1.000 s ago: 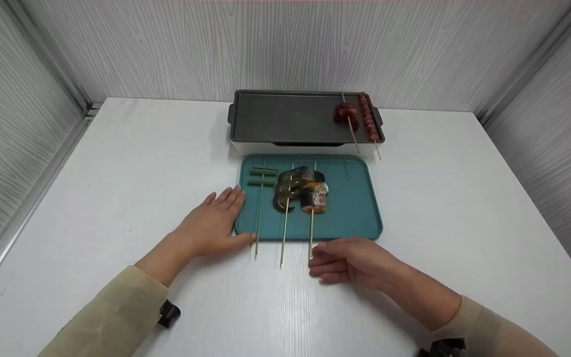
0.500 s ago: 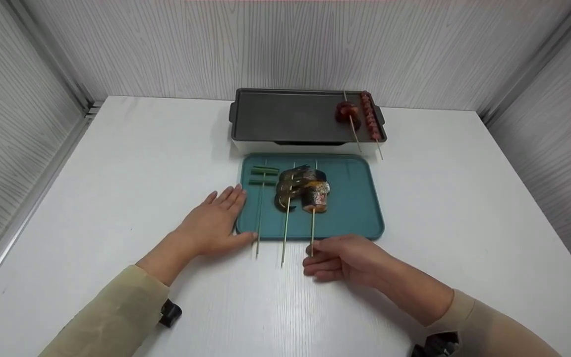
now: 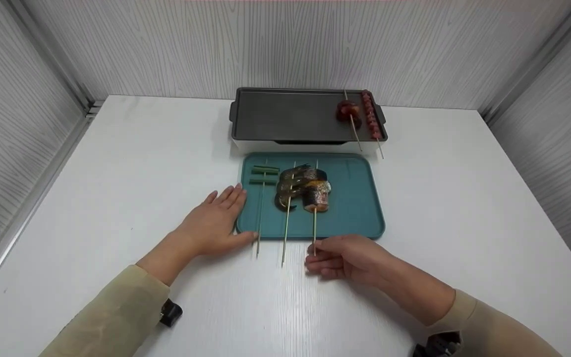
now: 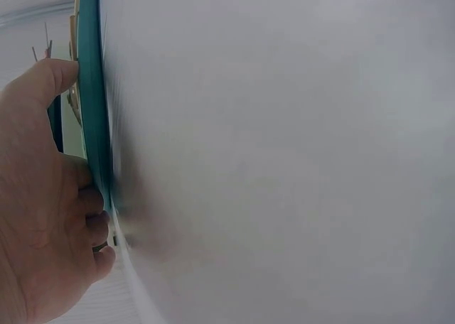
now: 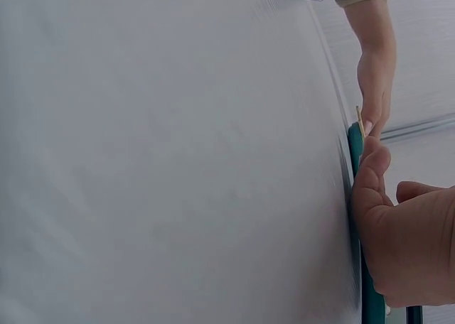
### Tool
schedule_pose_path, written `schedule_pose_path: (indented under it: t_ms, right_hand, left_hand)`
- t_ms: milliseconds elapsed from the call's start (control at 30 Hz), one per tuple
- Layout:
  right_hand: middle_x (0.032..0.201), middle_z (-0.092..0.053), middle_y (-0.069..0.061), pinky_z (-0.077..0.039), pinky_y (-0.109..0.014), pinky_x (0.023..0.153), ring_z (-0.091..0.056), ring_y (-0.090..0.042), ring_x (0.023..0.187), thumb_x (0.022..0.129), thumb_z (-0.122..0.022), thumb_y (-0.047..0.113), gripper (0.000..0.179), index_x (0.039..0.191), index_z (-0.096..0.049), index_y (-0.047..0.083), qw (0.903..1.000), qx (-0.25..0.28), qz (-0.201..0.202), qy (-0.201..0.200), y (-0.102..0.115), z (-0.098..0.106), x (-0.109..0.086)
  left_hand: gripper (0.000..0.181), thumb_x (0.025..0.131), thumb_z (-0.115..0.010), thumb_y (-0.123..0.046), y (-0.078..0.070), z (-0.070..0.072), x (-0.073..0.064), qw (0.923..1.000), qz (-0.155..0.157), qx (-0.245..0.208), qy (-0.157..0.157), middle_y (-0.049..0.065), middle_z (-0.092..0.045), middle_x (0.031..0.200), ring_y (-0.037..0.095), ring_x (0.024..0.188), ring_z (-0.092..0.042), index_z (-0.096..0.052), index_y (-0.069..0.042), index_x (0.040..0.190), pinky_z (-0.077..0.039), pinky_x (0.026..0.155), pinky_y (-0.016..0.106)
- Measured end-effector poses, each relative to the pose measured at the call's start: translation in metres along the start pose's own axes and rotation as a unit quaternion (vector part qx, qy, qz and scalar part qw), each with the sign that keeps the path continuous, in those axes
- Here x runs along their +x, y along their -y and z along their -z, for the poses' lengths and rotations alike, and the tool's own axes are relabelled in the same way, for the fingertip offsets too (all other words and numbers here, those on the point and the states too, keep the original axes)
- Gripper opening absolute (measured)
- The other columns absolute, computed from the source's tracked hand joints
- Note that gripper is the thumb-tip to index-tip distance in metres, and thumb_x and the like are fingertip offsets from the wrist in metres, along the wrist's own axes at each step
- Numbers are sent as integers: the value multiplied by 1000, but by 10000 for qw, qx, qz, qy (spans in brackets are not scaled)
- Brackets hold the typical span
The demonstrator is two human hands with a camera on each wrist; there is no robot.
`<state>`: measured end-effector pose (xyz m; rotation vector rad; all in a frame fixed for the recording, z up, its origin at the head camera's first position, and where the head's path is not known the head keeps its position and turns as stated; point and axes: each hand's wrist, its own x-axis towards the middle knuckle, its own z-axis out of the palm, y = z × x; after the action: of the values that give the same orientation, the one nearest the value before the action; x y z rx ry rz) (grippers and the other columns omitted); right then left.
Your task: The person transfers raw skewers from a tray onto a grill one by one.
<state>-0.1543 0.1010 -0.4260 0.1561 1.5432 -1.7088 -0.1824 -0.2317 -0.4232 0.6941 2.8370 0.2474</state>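
Observation:
A teal tray (image 3: 352,208) lies on the white table, bearing three skewers side by side. On its left is a skewer of green vegetable pieces (image 3: 264,171). Beside that lies a skewer of dark shrimp (image 3: 285,191), touching a skewer of fish chunks (image 3: 316,196) with silvery-dark skin. My left hand (image 3: 211,225) rests flat against the tray's left edge, fingers straight, thumb by the vegetable skewer's stick. My right hand (image 3: 357,255), in front of the tray, pinches the lower end of the fish skewer's stick between thumb and index finger, the other fingers loosely bent.
Behind the tray stands a dark griddle (image 3: 285,116) on a white base. On its right side lie a skewer of reddish-brown rounded pieces (image 3: 348,111) and a thin skewer of small red pieces (image 3: 371,116). Wood-grain walls (image 3: 305,44) enclose the table at the back and sides.
My right hand has moved slightly left from beside the fish skewer's stick, and its thumb and finger now pinch that stick. The left hand stays at the tray's edge.

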Motion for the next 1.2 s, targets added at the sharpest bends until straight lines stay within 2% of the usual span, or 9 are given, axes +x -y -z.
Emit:
schedule_pose_path:
  t_ms: [200,433,800,1033,1200]
  right_hand:
    - [103,-79,-11,-61,-26,77,-79,-19,95,110,-58,17,28,123,-69,-6,10000,-57,71,-29,2,4,-2]
    - [108,-78,-10,-61,-28,81,-78,-19,100,110,-57,16,30,127,-64,-8,9998,-50,176,-119,7,12,-6]
    - [111,-78,-11,-60,-27,84,-78,-17,99,110,-58,14,42,145,-56,-9,9991,-53,259,-328,12,21,-10]
    - [107,-78,-9,-59,-26,85,-77,-16,98,110,-57,11,42,146,-53,-11,9990,35,347,-269,12,25,-14]
    - [104,-78,-9,-59,-26,85,-77,-16,96,109,-58,9,42,145,-54,-13,9980,108,479,-400,13,29,-19]
  left_hand:
    - [101,102,-48,-67,0,0,0,10000,46,-4,59,22,-14,175,37,162,-13,-18,5,166,-14,129,57]
    - [102,102,-48,-68,-1,1,0,10000,60,5,68,22,-14,175,37,162,-12,-18,6,166,-13,129,57]
    - [102,102,-48,-67,-1,2,0,10000,47,9,87,22,-13,175,38,162,-12,-18,6,166,-14,129,57]
    - [101,102,-49,-67,0,1,0,10000,71,-26,57,22,-14,175,37,162,-13,-20,6,166,-13,129,57]
    - [101,101,-49,-66,-1,1,0,10000,58,-32,41,22,-15,174,37,162,-13,-21,6,166,-14,129,57]
